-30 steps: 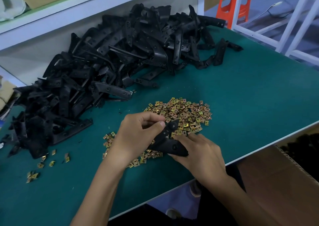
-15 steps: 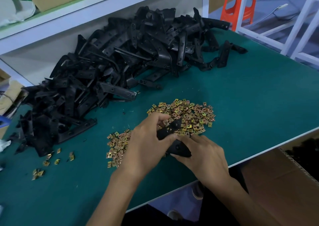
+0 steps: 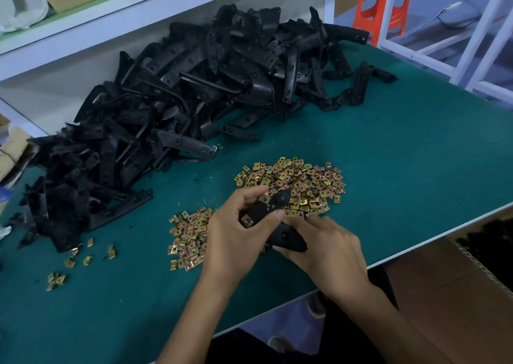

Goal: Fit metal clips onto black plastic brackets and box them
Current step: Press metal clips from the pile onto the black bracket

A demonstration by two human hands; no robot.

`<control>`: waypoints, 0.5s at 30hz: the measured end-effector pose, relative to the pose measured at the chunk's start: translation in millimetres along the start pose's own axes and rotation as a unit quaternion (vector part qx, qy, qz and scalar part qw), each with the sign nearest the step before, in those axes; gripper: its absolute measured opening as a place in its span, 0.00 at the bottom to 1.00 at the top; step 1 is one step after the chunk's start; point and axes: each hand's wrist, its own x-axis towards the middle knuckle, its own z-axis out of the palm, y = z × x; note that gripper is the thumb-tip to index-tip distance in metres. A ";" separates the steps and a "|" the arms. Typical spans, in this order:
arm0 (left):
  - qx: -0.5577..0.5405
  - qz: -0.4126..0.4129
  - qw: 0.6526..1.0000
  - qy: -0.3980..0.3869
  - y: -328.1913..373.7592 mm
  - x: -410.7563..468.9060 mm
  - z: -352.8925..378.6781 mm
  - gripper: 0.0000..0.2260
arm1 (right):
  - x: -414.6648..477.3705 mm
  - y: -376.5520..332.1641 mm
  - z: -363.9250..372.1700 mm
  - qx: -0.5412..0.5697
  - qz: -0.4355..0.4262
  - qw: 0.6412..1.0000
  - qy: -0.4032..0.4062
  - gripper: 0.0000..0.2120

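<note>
A black plastic bracket (image 3: 283, 234) is held between both hands just above the green table (image 3: 402, 169). My left hand (image 3: 236, 238) grips its upper arm, thumb and fingers closed around it; a brass clip (image 3: 247, 220) sits on the bracket by my palm. My right hand (image 3: 327, 249) holds the bracket's lower end from the right. A heap of loose brass metal clips (image 3: 299, 180) lies just beyond my hands, a smaller patch of clips (image 3: 188, 236) to the left. A big pile of black brackets (image 3: 180, 108) fills the table's back left.
A few stray clips (image 3: 72, 263) lie at the left. A cardboard box (image 3: 455, 288) stands below the table's front edge at the right, with dark parts (image 3: 491, 241) inside. White shelving (image 3: 83, 30) runs behind the pile; an orange stool (image 3: 383, 5) stands far right.
The bracket has turned in my hands, and a brass clip now shows on its upper arm by my left palm. The camera has shifted slightly; the piles have not moved.
</note>
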 end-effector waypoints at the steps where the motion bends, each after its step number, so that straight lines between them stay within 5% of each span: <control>1: -0.023 -0.010 1.000 -0.001 1.2 0.8 -0.7 0.13 | -0.3 0.0 0.1 0.003 0.001 1.000 -0.002 0.21; 7: -0.153 -0.065 0.985 0.050 7.3 9.1 4.7 0.08 | -0.9 0.1 0.8 0.015 0.002 1.000 -0.006 0.21; 15: -0.103 -0.033 0.993 0.057 7.5 8.7 0.8 0.08 | -1.5 0.1 -1.6 0.025 0.009 1.000 -0.010 0.20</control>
